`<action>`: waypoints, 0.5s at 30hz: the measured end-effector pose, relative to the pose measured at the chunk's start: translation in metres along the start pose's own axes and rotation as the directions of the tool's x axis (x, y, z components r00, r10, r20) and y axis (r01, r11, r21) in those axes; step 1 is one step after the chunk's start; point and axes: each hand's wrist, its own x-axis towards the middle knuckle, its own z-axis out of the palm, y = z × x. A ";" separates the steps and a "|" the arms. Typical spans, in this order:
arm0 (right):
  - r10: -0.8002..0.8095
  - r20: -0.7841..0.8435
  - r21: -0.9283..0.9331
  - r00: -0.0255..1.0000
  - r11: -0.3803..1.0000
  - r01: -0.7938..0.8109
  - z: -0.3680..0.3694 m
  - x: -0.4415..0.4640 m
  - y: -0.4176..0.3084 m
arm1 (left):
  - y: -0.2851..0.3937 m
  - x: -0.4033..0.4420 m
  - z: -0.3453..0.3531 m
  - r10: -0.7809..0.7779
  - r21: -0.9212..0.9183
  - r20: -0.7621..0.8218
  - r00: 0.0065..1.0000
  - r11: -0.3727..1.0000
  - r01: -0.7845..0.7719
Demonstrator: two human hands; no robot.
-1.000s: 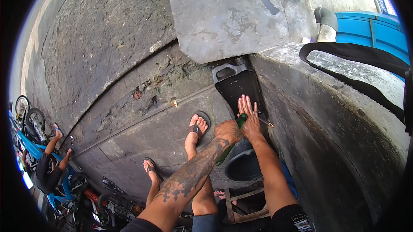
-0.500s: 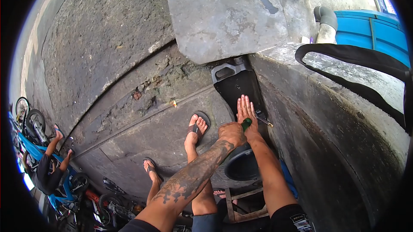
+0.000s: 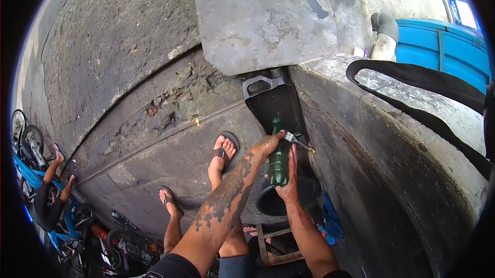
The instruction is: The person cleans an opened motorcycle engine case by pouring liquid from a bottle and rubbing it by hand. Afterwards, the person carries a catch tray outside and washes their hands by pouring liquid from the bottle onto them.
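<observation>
A green plastic bottle [image 3: 279, 162] stands between my two hands, its narrow neck pointing away from me. My left hand [image 3: 270, 143], on the tattooed arm, closes around its upper part. My right hand [image 3: 289, 185] cups the bottle's lower end, with fingers lying along its right side. Just beyond is a black cut-open container [image 3: 276, 103] with a grey handle. A thin stick-like tool with a whitish head [image 3: 296, 141] lies at its right edge. Partly hidden beneath my right hand is a black bucket [image 3: 308, 191].
A rough concrete wall [image 3: 361, 164] runs along the right, with a black strap [image 3: 412, 74] over it. A concrete slab [image 3: 258, 20] lies ahead. A wooden stool frame [image 3: 281, 258] and blue cloth [image 3: 332, 218] are near me. Motorbikes [image 3: 77, 216] and a person's legs appear at left.
The bottle has come into fuller view, turned lengthwise. My right hand has drawn back from a flat, outstretched pose to the bottle's lower end. My left hand has moved slightly forward.
</observation>
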 end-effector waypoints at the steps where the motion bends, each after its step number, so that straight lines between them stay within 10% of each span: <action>1: 0.013 -0.057 0.108 0.998 0.994 -0.007 -0.002 -0.002 -0.005 | -0.004 0.003 0.002 -0.002 -0.003 0.002 1.000 1.000 0.002; 10: 0.286 -0.476 0.281 0.832 0.946 -0.164 -0.055 -0.018 -0.036 | -0.025 0.036 -0.017 0.212 -0.314 0.505 0.836 0.948 -0.051; 15: 0.449 -0.535 0.469 0.716 0.863 -0.191 -0.081 -0.047 -0.071 | -0.021 0.053 -0.006 0.230 -0.541 0.437 0.870 0.840 0.050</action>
